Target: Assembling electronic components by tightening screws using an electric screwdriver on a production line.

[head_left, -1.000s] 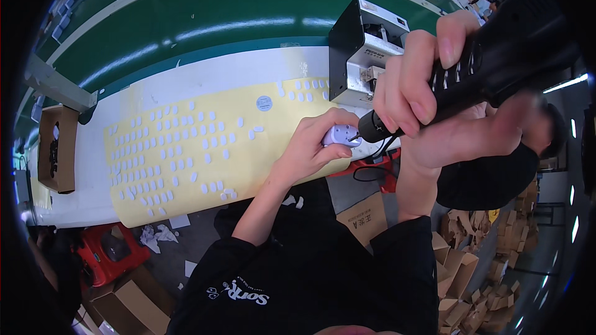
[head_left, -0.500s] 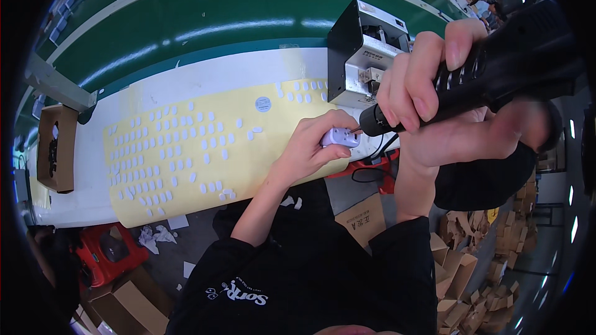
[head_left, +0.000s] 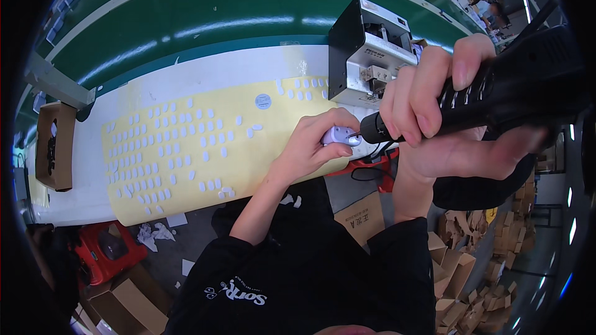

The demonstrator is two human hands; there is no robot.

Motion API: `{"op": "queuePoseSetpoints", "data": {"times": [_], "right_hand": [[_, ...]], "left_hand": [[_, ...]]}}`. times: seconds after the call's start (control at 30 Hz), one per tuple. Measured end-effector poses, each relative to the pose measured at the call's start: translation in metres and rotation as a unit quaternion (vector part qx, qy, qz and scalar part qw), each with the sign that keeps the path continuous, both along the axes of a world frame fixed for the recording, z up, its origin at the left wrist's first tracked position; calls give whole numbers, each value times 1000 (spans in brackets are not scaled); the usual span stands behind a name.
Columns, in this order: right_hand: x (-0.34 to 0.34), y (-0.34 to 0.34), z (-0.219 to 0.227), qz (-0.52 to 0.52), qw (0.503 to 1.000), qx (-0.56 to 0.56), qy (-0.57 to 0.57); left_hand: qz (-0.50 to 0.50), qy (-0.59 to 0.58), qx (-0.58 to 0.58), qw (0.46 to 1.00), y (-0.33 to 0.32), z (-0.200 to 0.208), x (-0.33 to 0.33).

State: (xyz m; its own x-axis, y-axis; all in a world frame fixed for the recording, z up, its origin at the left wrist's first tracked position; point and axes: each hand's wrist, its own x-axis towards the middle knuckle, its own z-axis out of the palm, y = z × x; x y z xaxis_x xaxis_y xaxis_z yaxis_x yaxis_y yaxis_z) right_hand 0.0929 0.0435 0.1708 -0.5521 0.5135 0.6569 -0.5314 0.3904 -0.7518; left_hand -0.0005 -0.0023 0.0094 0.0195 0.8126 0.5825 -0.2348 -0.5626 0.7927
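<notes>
My left hand [head_left: 313, 146] grips a small lavender plastic housing [head_left: 338, 136] between thumb and fingers, its end turned to the right. Wrapped around a black electric screwdriver [head_left: 490, 96] is my right hand [head_left: 428, 108]. The screwdriver's thin bit reaches the end face of the housing; whether a screw sits under it is too small to tell. Behind the hands stands a black and silver screw feeder [head_left: 375, 53]. Small white oval pieces [head_left: 180, 127] lie in rows on a yellow sheet [head_left: 248, 164], left of my left hand.
At the table's left end is an open cardboard box [head_left: 56, 149] with dark parts inside. A green conveyor belt [head_left: 205, 18] runs beyond the white table [head_left: 205, 68]. Red stools [head_left: 112, 251] and cardboard boxes [head_left: 456, 267] stand below. People [head_left: 487, 12] work at the far right.
The screwdriver has tilted and shifted slightly, and its bit now meets the housing closer to the middle of its end. My left hand keeps its hold almost in place.
</notes>
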Motion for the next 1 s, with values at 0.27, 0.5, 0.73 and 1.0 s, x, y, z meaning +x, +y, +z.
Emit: {"op": "queuePoseSetpoints", "data": {"times": [0.27, 0.5, 0.73, 1.0], "right_hand": [[2, -1, 0, 2, 1000, -8, -2], [9, 3, 5, 5, 1000, -16, -3], [6, -4, 3, 9, 1000, -22, -4], [5, -5, 4, 11, 1000, -27, -5]], "left_hand": [[9, -6, 9, 1000, 0, 2, 1], [16, -18, 4, 1000, 1, 0, 3], [14, -14, 10, 1000, 2, 0, 3], [13, -6, 5, 1000, 0, 3, 0]]}}
